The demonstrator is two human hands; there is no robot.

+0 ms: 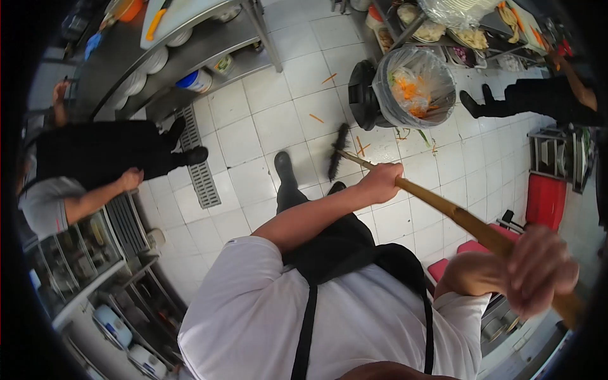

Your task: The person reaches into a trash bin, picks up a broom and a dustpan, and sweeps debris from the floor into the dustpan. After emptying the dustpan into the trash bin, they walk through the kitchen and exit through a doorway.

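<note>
A broom (437, 201) with a long wooden handle slants across the view, its dark bristle head (338, 152) on the white tiled floor. My left hand (381, 182) is wrapped round the lower part of the handle. Farther up, near the handle's top end, my right hand (538, 272) grips it, slightly blurred. Thin orange strips (362, 147), which look like carrot peelings, lie beside the bristles, and more are scattered over the tiles with some green scraps (423, 137).
A bin lined with a clear bag (415, 85) holds orange scraps, beside a black bin part (364, 95). A metal drain grate (201, 164) crosses the floor at left. People in dark aprons stand left (101, 152) and right (538, 98). A steel table (202, 63) is at upper left.
</note>
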